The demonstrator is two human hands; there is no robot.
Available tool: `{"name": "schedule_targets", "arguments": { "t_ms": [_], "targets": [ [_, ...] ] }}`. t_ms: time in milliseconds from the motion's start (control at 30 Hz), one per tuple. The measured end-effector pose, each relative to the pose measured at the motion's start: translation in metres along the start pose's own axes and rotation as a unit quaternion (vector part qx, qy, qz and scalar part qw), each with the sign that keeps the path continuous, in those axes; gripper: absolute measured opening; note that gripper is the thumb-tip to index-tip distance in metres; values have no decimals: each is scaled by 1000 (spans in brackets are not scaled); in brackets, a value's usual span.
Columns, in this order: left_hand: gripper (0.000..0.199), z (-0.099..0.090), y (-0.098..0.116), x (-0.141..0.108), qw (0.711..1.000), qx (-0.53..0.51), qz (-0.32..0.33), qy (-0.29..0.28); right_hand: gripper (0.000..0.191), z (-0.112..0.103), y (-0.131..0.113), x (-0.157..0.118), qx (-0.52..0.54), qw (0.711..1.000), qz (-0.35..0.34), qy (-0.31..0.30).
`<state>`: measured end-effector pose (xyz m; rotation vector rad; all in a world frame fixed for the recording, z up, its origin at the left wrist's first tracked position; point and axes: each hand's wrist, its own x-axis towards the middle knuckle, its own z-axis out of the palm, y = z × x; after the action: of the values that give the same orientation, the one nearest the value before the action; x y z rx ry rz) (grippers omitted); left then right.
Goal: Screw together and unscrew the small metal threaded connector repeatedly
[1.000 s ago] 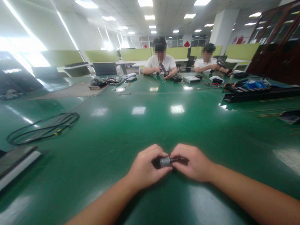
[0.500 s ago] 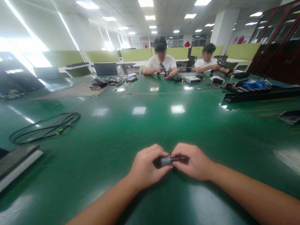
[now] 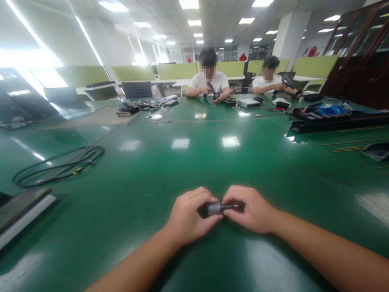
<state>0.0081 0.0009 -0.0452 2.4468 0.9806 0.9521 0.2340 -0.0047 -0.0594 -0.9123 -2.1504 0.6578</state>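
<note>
A small grey cylinder [image 3: 213, 208] lies between the thumb and fingers of my left hand [image 3: 191, 215], low in the middle of the head view. From its right end runs a thin dark shaft [image 3: 234, 206], pinched near the cylinder by my right hand [image 3: 251, 208]. Both hands are closed and nearly touch at the fingertips, just over the green table [image 3: 182, 172]. The left end of the cylinder is in shadow inside my left hand.
A coiled black cable [image 3: 59, 165] and a flat dark-topped object [image 3: 21, 216] lie at the left. Across the table sit two people [image 3: 220, 81] [image 3: 259, 83] holding tools. Electronic parts, a black channel [image 3: 340, 123] and thin rods [image 3: 350, 149] lie at the right.
The grey cylinder has shifted very slightly left with my left fingertips. My right hand looks almost still, and more of the thin shaft's tip shows.
</note>
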Motion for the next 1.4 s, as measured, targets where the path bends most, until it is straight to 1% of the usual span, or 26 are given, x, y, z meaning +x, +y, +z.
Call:
{"name": "schedule_targets", "arguments": {
  "t_ms": [333,667,1000,1400],
  "targets": [
    [19,0,0,1,1000,5,-7,-4,14,0,-2,0,2,1000,8,0],
    [19,0,-1,0,1000,1,-3,-1,8,-2,-3,1,3,999,36,4],
    [19,-1,-5,-1,1000,-13,-16,-8,6,-2,-4,2,1,998,57,15],
    [20,-4,-7,0,999,-23,-29,3,6,-3,0,2,1,997,74,24]
  ]
}}
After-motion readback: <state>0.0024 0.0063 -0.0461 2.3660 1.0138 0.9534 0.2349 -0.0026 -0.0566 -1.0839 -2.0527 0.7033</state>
